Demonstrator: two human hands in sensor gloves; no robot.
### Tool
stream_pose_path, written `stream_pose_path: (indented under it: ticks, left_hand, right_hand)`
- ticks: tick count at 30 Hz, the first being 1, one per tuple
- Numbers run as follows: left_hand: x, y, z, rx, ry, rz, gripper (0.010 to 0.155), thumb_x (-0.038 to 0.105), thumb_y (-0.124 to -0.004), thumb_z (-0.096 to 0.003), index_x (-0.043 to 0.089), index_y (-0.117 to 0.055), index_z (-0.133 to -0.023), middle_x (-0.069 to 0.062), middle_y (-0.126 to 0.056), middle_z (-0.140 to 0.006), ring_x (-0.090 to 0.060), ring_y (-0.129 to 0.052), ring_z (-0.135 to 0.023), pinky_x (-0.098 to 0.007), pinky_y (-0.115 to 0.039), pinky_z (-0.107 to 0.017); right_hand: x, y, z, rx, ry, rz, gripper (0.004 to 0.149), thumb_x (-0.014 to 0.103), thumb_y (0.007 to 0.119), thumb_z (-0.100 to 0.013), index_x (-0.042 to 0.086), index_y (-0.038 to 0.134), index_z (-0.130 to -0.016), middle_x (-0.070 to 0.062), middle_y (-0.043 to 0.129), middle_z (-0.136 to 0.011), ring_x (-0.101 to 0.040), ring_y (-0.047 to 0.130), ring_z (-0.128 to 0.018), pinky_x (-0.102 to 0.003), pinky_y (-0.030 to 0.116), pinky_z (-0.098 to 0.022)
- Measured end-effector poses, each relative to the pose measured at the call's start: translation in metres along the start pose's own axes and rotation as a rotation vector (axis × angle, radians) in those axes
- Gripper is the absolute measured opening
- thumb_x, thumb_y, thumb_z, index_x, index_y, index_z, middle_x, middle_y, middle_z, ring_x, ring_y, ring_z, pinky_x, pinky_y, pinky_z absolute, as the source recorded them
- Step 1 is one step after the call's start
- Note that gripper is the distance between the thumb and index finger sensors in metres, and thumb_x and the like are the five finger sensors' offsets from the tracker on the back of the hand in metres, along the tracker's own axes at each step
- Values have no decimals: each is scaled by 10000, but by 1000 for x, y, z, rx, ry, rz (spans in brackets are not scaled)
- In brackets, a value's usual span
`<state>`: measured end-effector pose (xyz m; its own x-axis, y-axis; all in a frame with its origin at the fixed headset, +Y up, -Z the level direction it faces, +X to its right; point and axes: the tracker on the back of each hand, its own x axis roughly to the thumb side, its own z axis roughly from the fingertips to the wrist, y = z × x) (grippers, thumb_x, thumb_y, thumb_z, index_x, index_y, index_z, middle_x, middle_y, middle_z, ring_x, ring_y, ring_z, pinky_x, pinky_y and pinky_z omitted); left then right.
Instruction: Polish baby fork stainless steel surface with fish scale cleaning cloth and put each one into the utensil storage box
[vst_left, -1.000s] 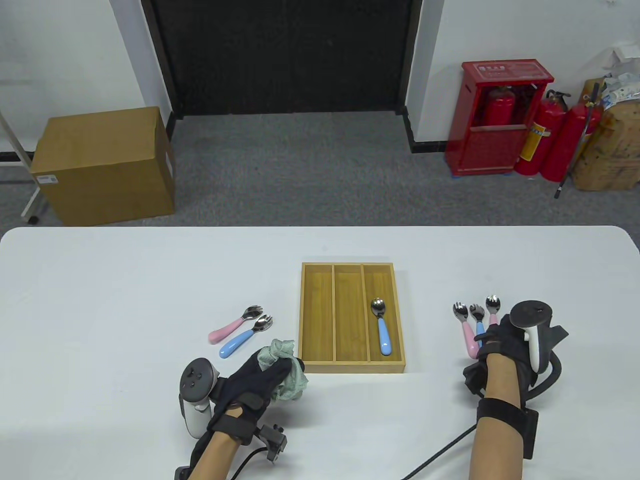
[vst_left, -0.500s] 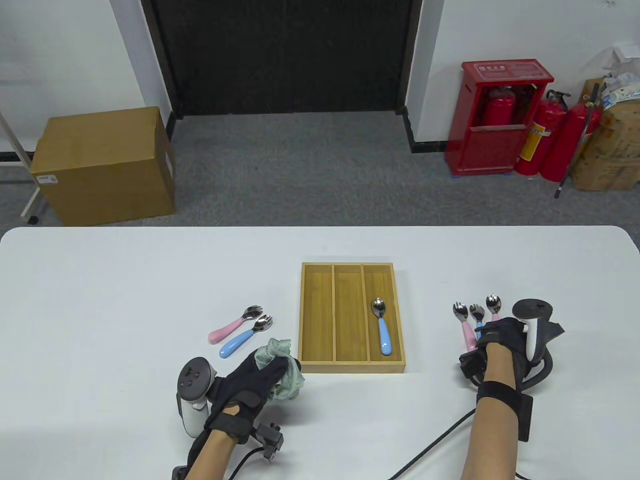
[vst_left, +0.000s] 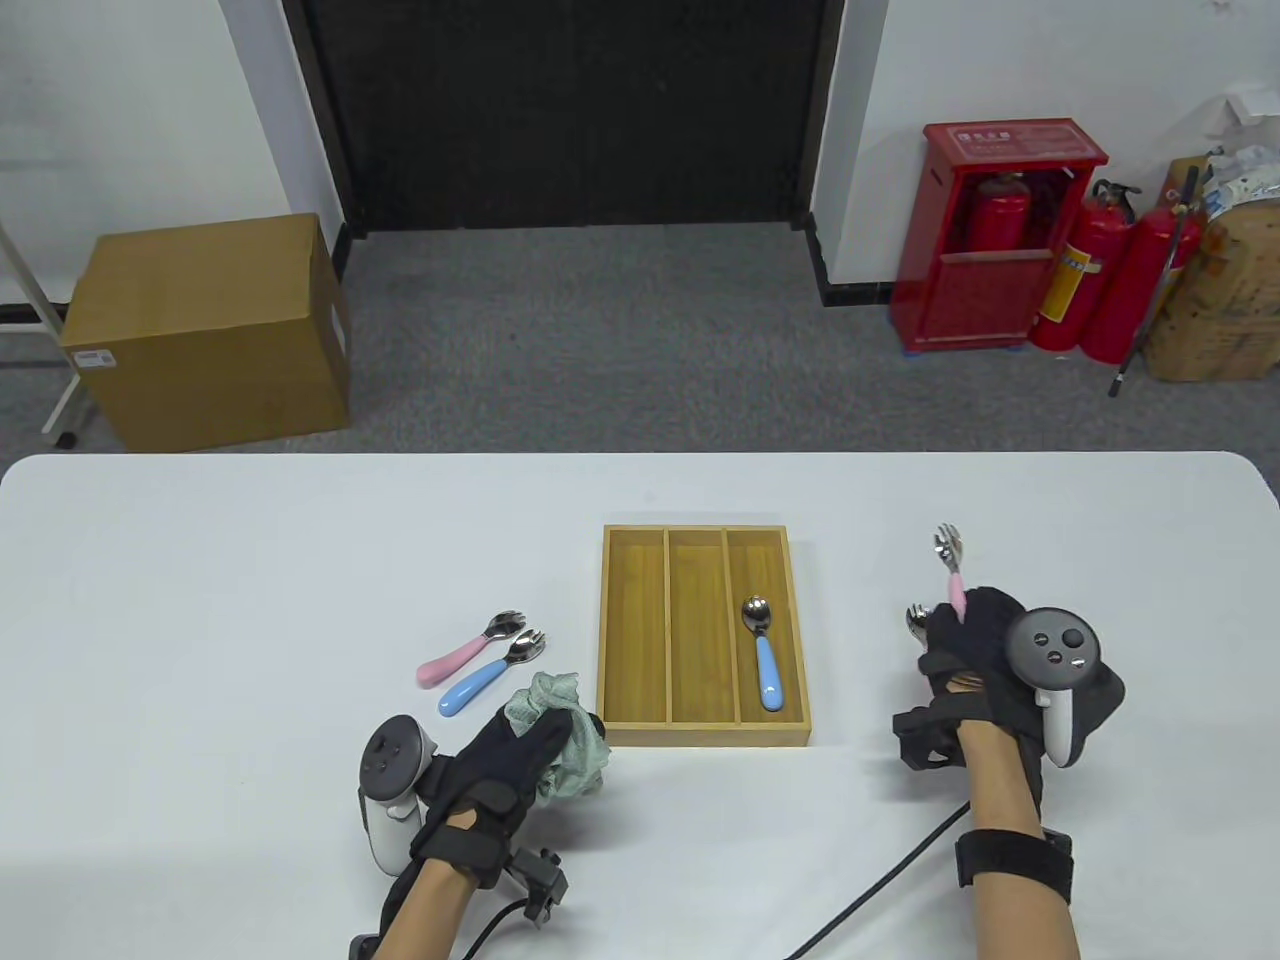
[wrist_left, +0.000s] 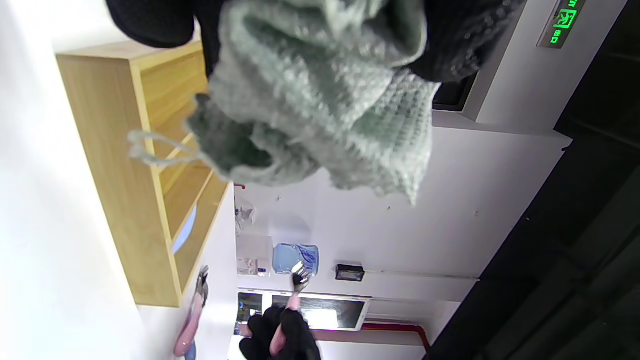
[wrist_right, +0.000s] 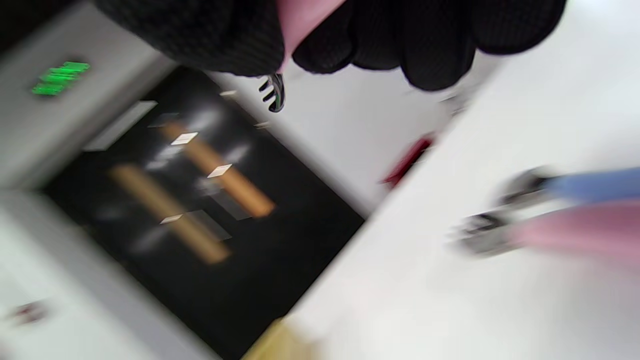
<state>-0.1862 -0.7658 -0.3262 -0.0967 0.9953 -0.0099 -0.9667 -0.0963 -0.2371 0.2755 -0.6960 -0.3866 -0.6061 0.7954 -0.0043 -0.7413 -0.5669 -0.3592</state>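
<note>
Your right hand (vst_left: 975, 640) grips the pink-handled fork (vst_left: 951, 563); bring its steel head into the green cloth (vst_left: 560, 740) bunched in your left hand (vst_left: 510, 765), then rub

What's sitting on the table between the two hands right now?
The wooden storage box, with one blue-handled utensil in its right compartment, lies between the left hand and right hand, seen in the table view.

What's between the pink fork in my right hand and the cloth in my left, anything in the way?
The utensil storage box sits on the table between them. The right hand holds the pink fork raised to the box's right; the left hand grips the cloth near the box's front left corner. Nothing else visibly intervenes.
</note>
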Motion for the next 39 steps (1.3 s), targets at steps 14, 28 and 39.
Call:
stream_pose_path:
  ticks: [14,28,39]
  left_hand:
    - [-1,0,4,-46,-46,168,602,648,-701,-573,258,-632,-1027,38,-876,-972,-222,-827,-1002,-530,-632,-726]
    - [-12,-37,3,-235,29,305,725,713,-785,-511,235,-624,-1033,37,-846,-1006,-236,-781,-1041,-567,-597,-733]
    - [-5,-31,-4,-254,4,300,581,627,-683,-509,287,-720,-978,74,-905,-980,-203,-822,-1027,-550,-616,-744]
  right_hand:
    - [121,123,141,568,-373,-294,467,380,815,-451,126,821,-843,-218,975,-642,-258,1046,-318,-497,857,-233]
    - [111,154,156,786,-271,-463,482,417,726,-463,123,809,-836,-133,1002,-480,-112,992,-117,-399,850,-83]
    - [103,160,152,799,-274,-490,476,443,719,-473,155,809,-841,-127,1000,-470,-112,986,-118,-405,851,-95]
